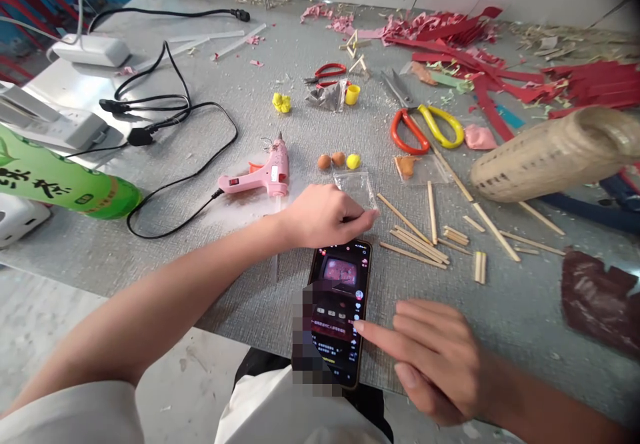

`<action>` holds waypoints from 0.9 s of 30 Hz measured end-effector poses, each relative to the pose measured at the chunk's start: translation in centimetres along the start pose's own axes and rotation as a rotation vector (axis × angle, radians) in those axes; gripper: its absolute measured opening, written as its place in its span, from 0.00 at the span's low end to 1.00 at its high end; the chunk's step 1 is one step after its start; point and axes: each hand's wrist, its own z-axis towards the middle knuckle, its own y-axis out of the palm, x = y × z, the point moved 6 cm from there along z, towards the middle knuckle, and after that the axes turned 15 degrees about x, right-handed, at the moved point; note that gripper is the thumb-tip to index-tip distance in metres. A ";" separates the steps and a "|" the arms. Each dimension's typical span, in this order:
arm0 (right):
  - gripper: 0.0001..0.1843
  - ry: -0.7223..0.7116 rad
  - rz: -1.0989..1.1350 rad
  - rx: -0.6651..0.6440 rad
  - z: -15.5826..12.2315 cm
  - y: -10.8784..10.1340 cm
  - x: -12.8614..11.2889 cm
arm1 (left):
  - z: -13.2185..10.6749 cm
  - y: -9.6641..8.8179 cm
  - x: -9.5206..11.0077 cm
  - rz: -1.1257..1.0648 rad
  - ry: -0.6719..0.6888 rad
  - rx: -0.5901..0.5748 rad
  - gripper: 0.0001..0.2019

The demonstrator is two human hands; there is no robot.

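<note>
A smartphone (345,297) lies near the table's front edge, its lit screen showing a video app; a blurred patch covers its lower left part. The outstretched index finger of my right hand (435,357) is at the right side of the screen. Its other fingers bend loosely, with the thumb apart, and it holds nothing. Just beyond the phone's top end, my left hand (327,216) rests with its fingers curled in; I see nothing in it. A clear plastic bag (356,187) lies beside its knuckles. Thin wooden sticks (420,244) are spread to its right.
A pink glue gun (260,174) with a black cord lies left of centre. Small clay balls (339,159) sit behind my left hand. Farther back are red-and-yellow scissors (425,121) and red paper strips (440,37). A green bottle (65,177) lies left, a brown cylinder (545,157) right.
</note>
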 end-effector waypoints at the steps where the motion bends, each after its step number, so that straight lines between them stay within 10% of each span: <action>1: 0.22 -0.023 0.005 0.001 0.0 0.0 -0.2 | 0.0 0.0 0.0 -0.001 -0.002 -0.003 0.27; 18: 0.26 -0.095 -0.088 -0.158 -0.2 1.8 -0.7 | 0.1 -0.2 0.1 -0.024 -0.018 -0.002 0.27; 27: 0.25 -0.015 -0.054 -0.022 -0.3 1.0 -0.2 | 0.1 -0.1 0.0 -0.015 -0.014 -0.006 0.28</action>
